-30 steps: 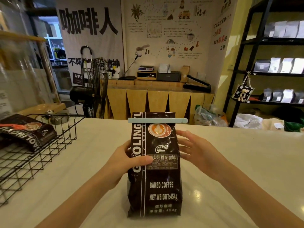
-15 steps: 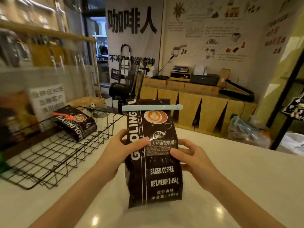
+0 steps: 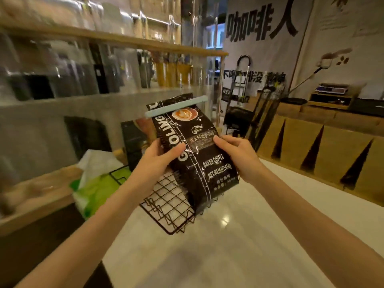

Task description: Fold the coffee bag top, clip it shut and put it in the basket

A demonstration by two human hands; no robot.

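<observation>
1 coffee bag, 1 clip, 1 basket, 2 hands.

near side and right of worktop: wide open | far-left corner: wire basket, held coffee bag hanging over its opening | left edge: green-white pack crowding the basket

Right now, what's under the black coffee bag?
The black coffee bag, held by the left hand and right hand, hangs over the black wire basket. The bag hides the basket's far part and any contents there.
</observation>
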